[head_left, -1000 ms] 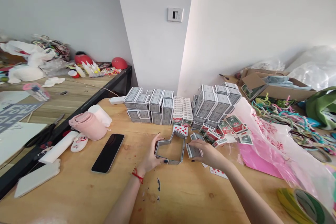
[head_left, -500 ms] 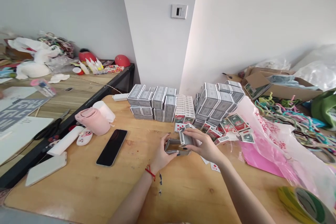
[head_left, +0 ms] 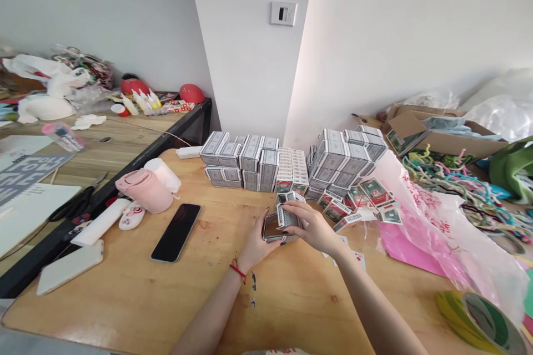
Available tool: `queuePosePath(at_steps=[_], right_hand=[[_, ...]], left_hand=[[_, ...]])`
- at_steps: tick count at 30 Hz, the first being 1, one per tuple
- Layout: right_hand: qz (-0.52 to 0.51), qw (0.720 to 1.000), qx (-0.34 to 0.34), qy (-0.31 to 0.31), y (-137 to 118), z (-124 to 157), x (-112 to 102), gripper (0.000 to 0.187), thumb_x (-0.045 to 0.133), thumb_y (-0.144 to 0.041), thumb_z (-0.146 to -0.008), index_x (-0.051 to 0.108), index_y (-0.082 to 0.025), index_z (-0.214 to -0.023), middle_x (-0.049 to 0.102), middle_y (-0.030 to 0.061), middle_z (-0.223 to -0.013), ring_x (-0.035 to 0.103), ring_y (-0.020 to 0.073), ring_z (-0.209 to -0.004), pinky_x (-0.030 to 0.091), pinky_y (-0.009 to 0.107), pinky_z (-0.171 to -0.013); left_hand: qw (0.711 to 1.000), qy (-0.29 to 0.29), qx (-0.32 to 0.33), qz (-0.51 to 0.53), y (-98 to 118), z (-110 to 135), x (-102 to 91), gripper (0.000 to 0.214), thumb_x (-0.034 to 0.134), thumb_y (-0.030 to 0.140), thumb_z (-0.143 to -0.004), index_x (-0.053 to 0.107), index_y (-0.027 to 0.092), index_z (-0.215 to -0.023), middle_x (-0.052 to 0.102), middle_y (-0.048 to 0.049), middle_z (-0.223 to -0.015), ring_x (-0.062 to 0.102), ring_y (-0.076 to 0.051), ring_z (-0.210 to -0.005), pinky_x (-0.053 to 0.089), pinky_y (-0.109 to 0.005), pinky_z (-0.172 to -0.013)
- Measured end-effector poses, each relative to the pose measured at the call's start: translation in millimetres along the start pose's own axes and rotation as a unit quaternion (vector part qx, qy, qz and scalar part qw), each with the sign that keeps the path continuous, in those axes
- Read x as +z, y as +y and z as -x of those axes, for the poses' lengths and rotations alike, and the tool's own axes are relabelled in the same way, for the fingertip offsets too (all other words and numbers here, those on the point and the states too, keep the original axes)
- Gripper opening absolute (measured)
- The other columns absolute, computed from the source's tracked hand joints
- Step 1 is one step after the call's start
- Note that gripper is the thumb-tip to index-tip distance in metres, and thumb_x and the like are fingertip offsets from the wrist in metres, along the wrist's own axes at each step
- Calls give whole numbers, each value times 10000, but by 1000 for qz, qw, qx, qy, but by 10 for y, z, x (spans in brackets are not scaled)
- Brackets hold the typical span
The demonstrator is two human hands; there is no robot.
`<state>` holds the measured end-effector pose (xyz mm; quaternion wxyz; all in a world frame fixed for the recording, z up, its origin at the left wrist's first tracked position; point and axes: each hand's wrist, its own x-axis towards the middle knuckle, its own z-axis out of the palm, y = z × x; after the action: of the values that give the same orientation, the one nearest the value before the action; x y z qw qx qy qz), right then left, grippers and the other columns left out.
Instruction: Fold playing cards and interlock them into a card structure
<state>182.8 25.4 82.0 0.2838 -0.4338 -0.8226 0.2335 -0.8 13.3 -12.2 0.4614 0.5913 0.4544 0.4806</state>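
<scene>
Above the wooden table [head_left: 137, 299], my left hand [head_left: 256, 244] grips a small open card box [head_left: 272, 228] from its left side. My right hand [head_left: 314, 227] holds a deck of playing cards [head_left: 287, 216] with a grey patterned back, its edge at the box mouth. Both hands are closed around what they hold. Just behind them lie loose card boxes [head_left: 353, 199] with red and green print. Stacks of grey card packs [head_left: 241, 163] stand at the back by the wall.
A black phone [head_left: 175, 232], a pink cup [head_left: 145, 191] on its side and white cases [head_left: 69, 267] lie at the left. At the right lies a pink plastic bag [head_left: 420, 222], with coloured cords [head_left: 453, 183], a cardboard box [head_left: 420, 133] and a tape roll [head_left: 487, 327].
The open box, spread wide in my left hand a second ago, is now folded narrower. My right hand has brought the deck from the box's right side to its mouth.
</scene>
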Motion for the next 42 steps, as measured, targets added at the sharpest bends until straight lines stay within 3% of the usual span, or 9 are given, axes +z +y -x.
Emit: queuePosePath(at_steps=[6, 17, 42], right_hand=[[20, 999, -24, -21, -48, -21, 45, 456, 602, -283, -764, 501, -221, -1204, 515, 99, -1219, 446, 229, -1155, 360, 412, -987], [-2, 1000, -21, -23, -41, 52, 0, 477, 626, -248, -745, 496, -225, -1204, 521, 109, -1211, 465, 238, -1132, 384, 430, -954], [2, 1000, -14, -13, -41, 49, -16, 485, 624, -239, -742, 494, -231, -1210, 506, 109, -1227, 460, 239, -1143, 387, 433, -954]], left_hand=[[999, -34, 32, -19, 60, -86, 58, 683, 706, 226, -604, 394, 199, -1210, 491, -108, -1206, 489, -254, -1101, 384, -440, -946], [984, -95, 70, -133, 379, -182, 18, 729, 716, 236, -605, 345, 219, -1232, 428, -89, -1243, 395, -243, -1176, 324, -417, -992], [984, -98, 53, -141, 436, -175, 10, 768, 714, 204, -595, 329, 240, -1259, 413, -95, -1225, 387, -263, -1174, 333, -438, -976]])
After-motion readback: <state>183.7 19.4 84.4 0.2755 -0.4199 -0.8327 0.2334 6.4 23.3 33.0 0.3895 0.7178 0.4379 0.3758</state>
